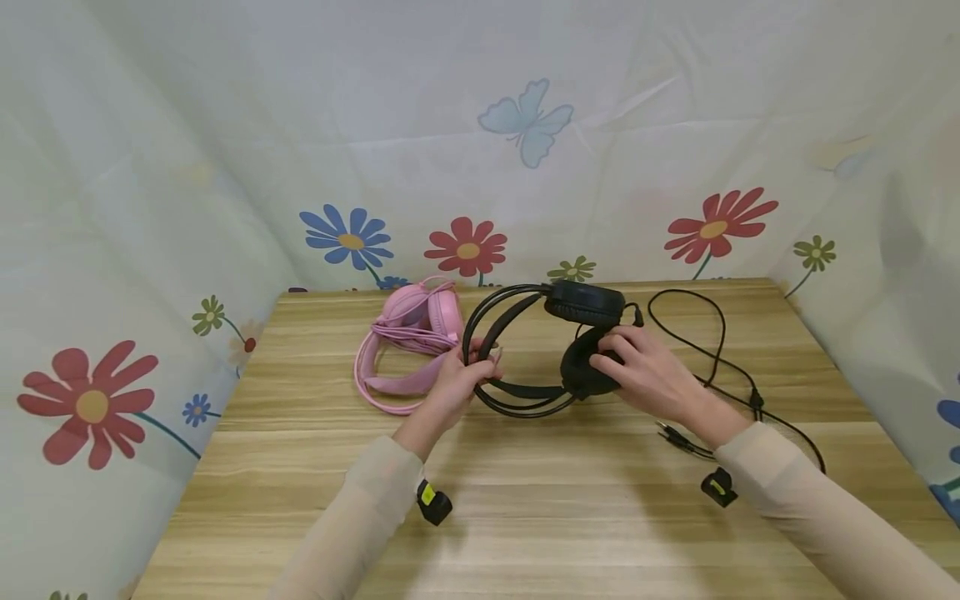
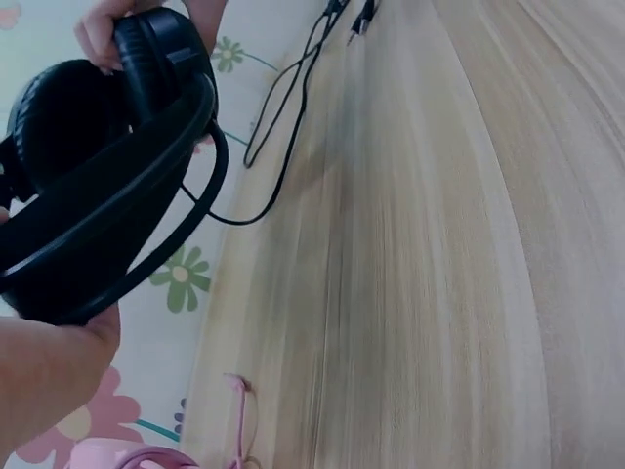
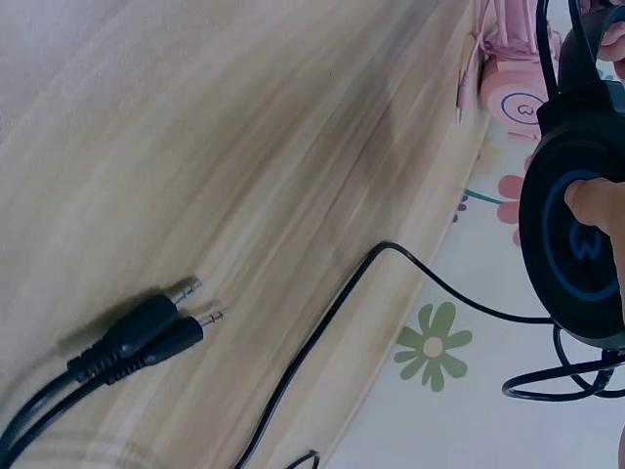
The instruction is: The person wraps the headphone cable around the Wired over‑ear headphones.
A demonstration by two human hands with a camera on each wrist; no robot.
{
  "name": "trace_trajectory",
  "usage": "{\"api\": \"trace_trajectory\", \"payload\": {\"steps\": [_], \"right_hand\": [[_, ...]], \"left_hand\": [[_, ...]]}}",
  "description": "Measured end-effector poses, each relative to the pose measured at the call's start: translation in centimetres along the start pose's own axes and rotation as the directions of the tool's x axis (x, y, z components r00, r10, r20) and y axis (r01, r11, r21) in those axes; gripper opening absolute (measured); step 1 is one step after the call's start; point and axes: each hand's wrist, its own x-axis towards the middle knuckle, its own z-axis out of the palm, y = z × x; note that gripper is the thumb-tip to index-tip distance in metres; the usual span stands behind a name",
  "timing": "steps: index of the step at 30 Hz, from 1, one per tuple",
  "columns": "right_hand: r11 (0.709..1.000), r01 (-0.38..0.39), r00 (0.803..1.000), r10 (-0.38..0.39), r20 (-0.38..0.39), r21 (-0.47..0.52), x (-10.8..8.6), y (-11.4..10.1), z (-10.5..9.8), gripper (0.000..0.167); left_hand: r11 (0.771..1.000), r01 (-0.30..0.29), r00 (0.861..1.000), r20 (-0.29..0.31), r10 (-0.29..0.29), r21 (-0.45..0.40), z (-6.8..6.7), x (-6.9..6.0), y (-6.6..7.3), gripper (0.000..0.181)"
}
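A pair of black over-ear headphones (image 1: 585,302) is held up above the table between both hands, headband to the left and ear cups to the right. My left hand (image 1: 453,383) grips the headband at its top. With thumb and fingers, my right hand (image 1: 648,371) grips the nearer ear cup (image 1: 581,367). In the right wrist view, the thumb lies on that cup's outer face (image 3: 576,264), which bears a blue ring and logo. From the headphones a black cable (image 1: 723,333) runs onto the table at right, ending in two audio plugs (image 3: 146,327).
Pink headphones (image 1: 446,317) with their cord bundled lie at the back left of the wooden table (image 1: 555,508), just behind my left hand. A flower-printed curtain (image 1: 615,192) stands along the table's back and sides. Small black devices (image 1: 433,502) sit at both wrists.
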Motion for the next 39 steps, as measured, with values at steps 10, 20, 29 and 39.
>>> {"api": "trace_trajectory", "payload": {"steps": [10, 20, 29, 39], "right_hand": [[0.999, -0.032, 0.998, 0.031, -0.047, -0.011, 0.3, -0.9, 0.9, 0.045], [0.994, -0.107, 0.994, 0.107, -0.017, 0.0, 0.4, -2.0, 1.5, 0.048], [0.992, -0.126, 0.992, 0.126, 0.005, 0.011, 0.4, -2.9, 1.9, 0.069], [0.99, -0.14, 0.99, 0.14, -0.013, 0.028, -0.1, -2.5, 1.7, 0.076]], "left_hand": [[0.991, -0.117, 0.977, -0.175, 0.126, 0.065, 0.6, -0.5, 0.7, 0.015], [0.96, -0.278, 0.948, -0.169, 0.268, -0.037, 0.8, -1.6, 2.1, 0.014], [0.923, -0.385, 0.915, -0.131, 0.382, 0.005, 1.0, -2.3, 3.8, 0.013], [0.903, -0.428, 0.895, -0.124, 0.429, 0.032, 0.4, -2.4, 5.2, 0.007]]}}
